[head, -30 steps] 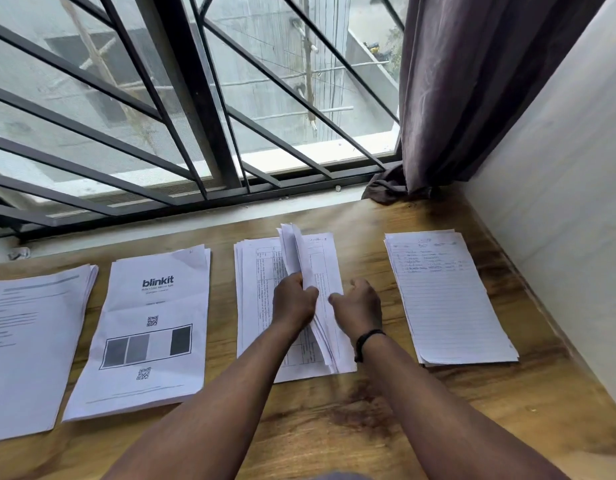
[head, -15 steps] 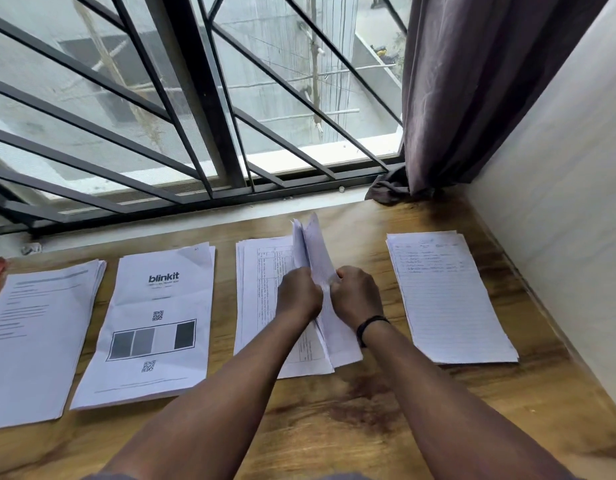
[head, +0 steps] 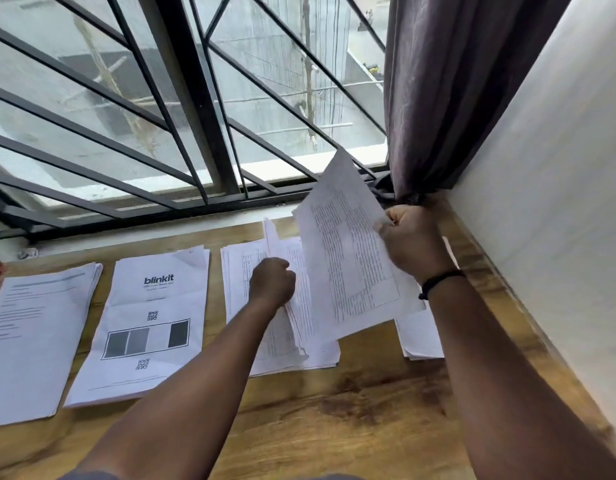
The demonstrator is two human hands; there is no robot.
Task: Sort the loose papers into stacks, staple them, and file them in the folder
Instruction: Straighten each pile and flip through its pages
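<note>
– What's different from a second ago?
– The right hand (head: 415,242) now lifts a printed sheet (head: 348,251) off the middle stack (head: 265,327), up toward the right. The left hand (head: 272,280) now grips alone there.

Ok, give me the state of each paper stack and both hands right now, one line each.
left hand: curled, gripping raised sheets of the table stack
right hand: pinching the lifted sheet by its edge
lifted sheet: off the desk, tilted, printed side to the camera
table stack: on the desk, top sheets partly raised
blinkit stack: flat, untouched
leftmost stack: flat, untouched
rightmost stack: flat, mostly hidden by the right arm
</note>
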